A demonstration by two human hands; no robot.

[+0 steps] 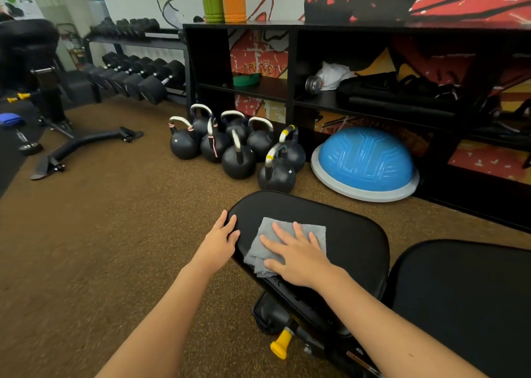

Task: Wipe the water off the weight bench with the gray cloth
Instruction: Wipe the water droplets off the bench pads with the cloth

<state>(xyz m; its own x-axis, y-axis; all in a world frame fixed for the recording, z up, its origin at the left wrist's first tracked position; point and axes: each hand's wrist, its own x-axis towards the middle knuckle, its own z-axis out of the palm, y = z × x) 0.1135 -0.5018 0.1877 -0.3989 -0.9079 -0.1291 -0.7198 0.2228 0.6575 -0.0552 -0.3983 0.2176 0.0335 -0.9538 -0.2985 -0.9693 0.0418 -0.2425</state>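
Head view. The gray cloth (283, 241) lies flat on the bench (353, 234) seat pad, toward its left edge. Right hand (297, 254) presses the cloth with fingers spread and straight, gripping nothing. Left hand (222, 238) rests on the pad's left rim, fingers relaxed, steadying it. Water on the black pad cannot be made out. Risk: the cloth's near corner overhangs the pad edge; a sideways stroke under a flat palm could bunch it or drag it off, leaving wet patches.
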